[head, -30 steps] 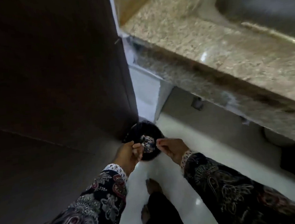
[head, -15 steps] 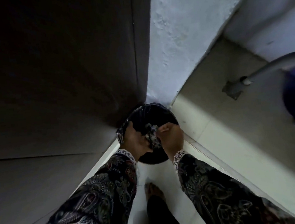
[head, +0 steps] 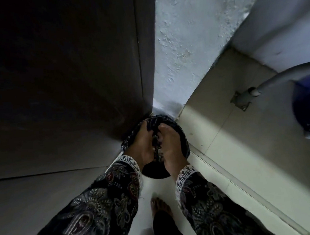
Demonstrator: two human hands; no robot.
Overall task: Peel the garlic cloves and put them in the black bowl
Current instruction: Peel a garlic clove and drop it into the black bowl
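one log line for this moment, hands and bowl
left hand: in black bowl, grip unclear | right hand: same | contents: dark, blurred | bowl: on floor in corner

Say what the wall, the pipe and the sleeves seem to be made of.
The wall looks like rough painted plaster: pale, pitted and grainy. The pipe looks like smooth grey plastic or metal; the dull sheen leaves that open. The sleeves look like printed woven cloth, dark with a floral pattern and white lace-like trim at the cuffs.
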